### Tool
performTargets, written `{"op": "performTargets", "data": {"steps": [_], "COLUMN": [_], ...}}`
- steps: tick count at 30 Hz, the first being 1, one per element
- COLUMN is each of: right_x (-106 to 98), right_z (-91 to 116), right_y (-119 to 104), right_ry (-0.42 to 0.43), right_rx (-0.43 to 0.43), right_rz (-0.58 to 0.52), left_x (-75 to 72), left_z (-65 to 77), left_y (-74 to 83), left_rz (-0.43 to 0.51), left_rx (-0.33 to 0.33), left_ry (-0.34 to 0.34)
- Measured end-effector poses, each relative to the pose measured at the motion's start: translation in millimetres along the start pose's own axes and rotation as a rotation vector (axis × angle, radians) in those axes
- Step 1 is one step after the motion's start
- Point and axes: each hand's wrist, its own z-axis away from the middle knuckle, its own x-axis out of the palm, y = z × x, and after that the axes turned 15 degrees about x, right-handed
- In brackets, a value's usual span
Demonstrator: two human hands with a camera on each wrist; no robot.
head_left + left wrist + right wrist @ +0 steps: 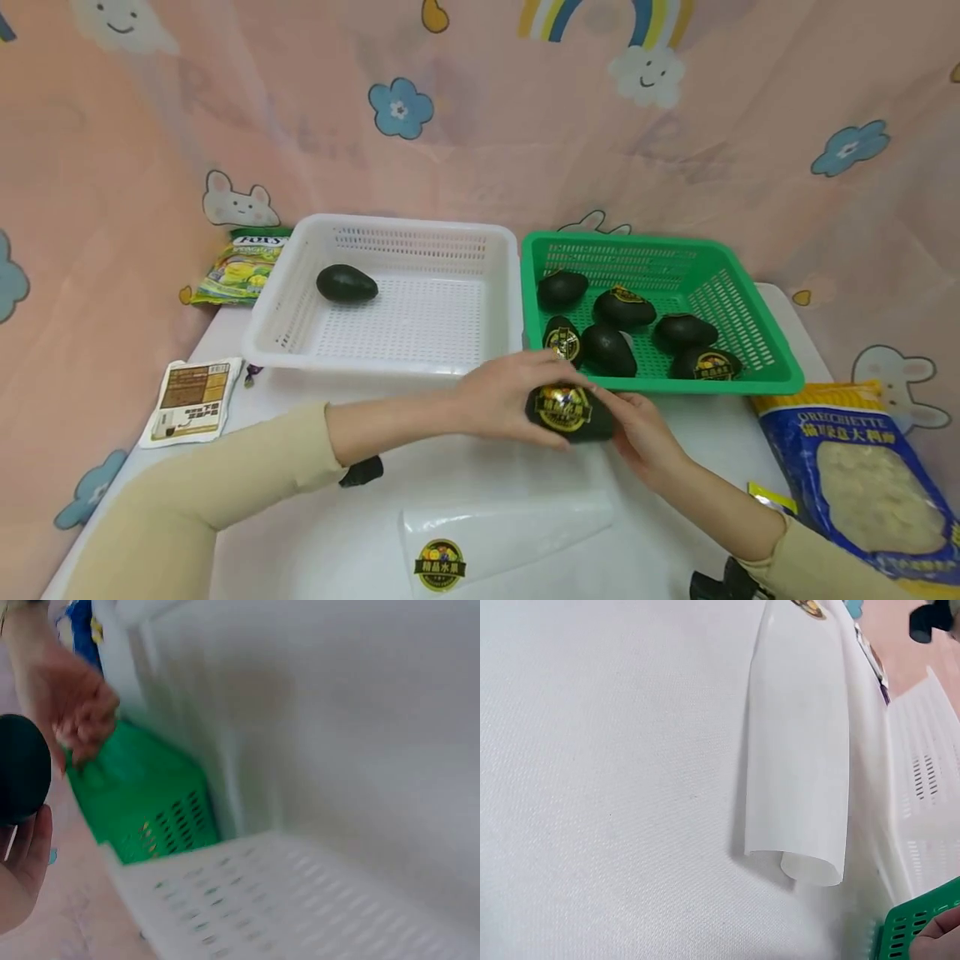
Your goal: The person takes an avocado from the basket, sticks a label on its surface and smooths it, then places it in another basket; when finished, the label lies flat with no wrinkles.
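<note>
Above the table's middle, my left hand (517, 396) grips a dark avocado (566, 412) with a gold-and-black label on its side. In the left wrist view the left fingers (34, 847) curl against the underside of that fruit. My right hand (648, 433) holds its right end, index finger along the top. Its other fingers (86, 724) look curled in the left wrist view. Several avocados, some labelled, lie in the green basket (765, 385) just behind the hands. One avocado (347, 283) with no label showing sits in the white basket (382, 364).
A clear sheet (517, 533) bearing one round label (440, 565) lies at the front, its end curling up. On the left are a green snack bag (243, 267) and a white packet (191, 402). A blue pasta bag (862, 483) lies on the right.
</note>
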Motion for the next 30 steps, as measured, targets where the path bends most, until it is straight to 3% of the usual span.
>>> {"op": "performTargets", "data": {"steps": [3,7,10,13,17,20,23,25,28,30], "right_x": [1.5,5.0,6.6,6.7,7.7,13.9,26.9,38.9,59.0,73.5], "right_z": [-1.5,-5.0,-6.2,-5.4,-1.0,4.4,8.3,10.5,12.7,12.2], "right_y": [0.2,1.3,3.0,5.1,6.6,4.7,-3.5,-14.4,-40.9,-64.9], "right_ry": [0.002,0.003,-0.006,-0.019,-0.084,-0.179,-0.26,-0.288,-0.311,-0.317], "right_rx": [-0.002,0.013,0.026,0.026,0.045,0.047,-0.027,-0.092,-0.218,-0.276], "right_rz": [-0.001,0.048,0.062,0.065,0.136,0.269,0.436,0.534,0.669,0.728], "left_x": [-11.9,-5.3,2.8,3.5,2.4,6.0,10.8,12.0,8.7,3.4], "left_z": [-34.0,-62.8,-66.5,-57.6,-27.9,7.4,49.2,77.4,112.3,127.0], "left_y": [-13.2,-37.2,-45.0,-37.8,-17.5,-6.7,-5.1,-8.6,-15.8,-19.5], "left_rz": [-0.045,-0.12,-0.166,-0.123,0.173,0.417,0.587,0.658,0.743,0.782], "left_rx": [-0.097,-0.24,-0.259,-0.218,-0.151,-0.205,-0.38,-0.524,-0.723,-0.805], "left_ry": [-0.003,-0.073,-0.086,-0.023,0.062,0.059,0.074,0.127,0.299,0.44]}}
